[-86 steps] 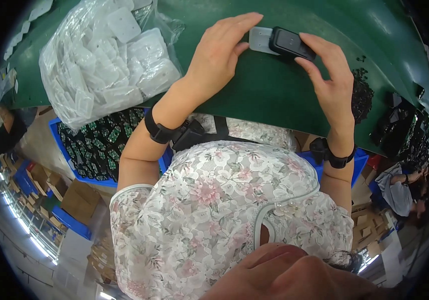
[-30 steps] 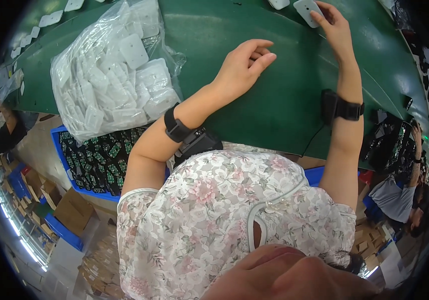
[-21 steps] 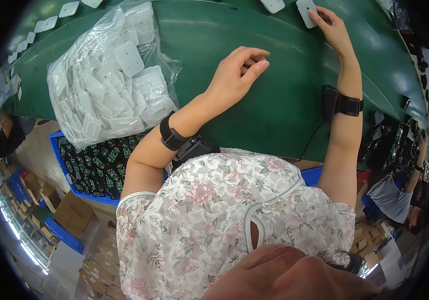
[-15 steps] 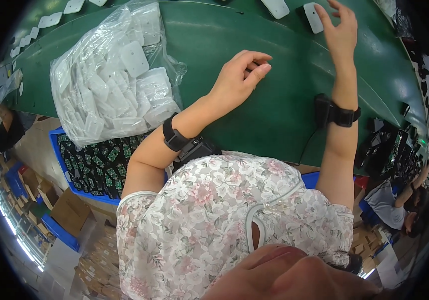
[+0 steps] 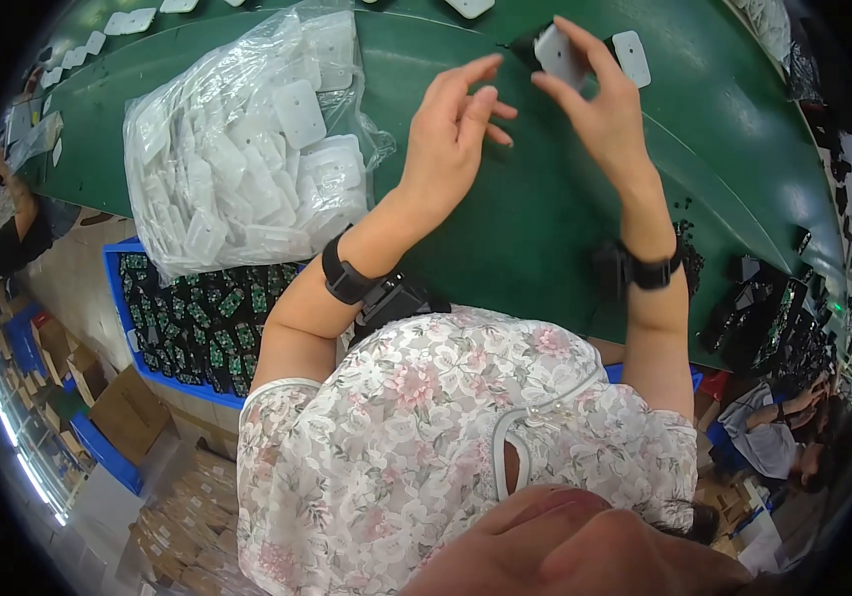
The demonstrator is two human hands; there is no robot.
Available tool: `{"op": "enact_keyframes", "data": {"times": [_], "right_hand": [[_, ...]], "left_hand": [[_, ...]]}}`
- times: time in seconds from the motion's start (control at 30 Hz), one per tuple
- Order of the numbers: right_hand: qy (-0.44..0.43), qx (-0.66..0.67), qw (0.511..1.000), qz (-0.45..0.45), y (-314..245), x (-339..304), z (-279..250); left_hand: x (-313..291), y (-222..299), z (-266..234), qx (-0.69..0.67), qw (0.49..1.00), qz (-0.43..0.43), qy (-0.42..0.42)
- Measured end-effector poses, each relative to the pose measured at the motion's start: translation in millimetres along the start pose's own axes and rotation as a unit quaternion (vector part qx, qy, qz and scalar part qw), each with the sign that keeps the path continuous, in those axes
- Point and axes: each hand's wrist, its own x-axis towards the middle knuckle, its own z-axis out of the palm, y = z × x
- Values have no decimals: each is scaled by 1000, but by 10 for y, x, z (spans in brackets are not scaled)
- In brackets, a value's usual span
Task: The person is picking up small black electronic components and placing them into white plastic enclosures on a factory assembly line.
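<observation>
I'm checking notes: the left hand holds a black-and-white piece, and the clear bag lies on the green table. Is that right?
Not quite: the head view shows the right hand holding the black-and-white piece, with the clear bag on the green table.

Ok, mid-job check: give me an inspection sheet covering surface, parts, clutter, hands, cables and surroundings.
Surface: green table, with glossy streaks.
Parts: white plate with a black part behind it, blurred; second white plate lies to its right.
Clutter: clear bag of plates at left; small dark pieces near the right wrist.
Hands: left hand empty, fingers loosely curled; right hand grips the first plate.
Cables: nothing seen clearly.
Surroundings: blue tray of circuit boards; cardboard box; co-worker at right.
</observation>
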Motion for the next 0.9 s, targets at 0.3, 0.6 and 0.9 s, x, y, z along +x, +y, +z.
{"op": "enact_keyframes", "data": {"times": [0.3, 0.6, 0.9], "right_hand": [[5, 5, 997, -81, -470, -475, -133], [-13, -48, 993, -110, -590, -610, -142], [38, 226, 972, 47, -539, -792, -65]], "left_hand": [[-47, 194, -9, -166, 976, -110, -83], [-178, 303, -53, -141, 981, -96, -92], [-254, 420, -66, -166, 977, -101, -83]]}}
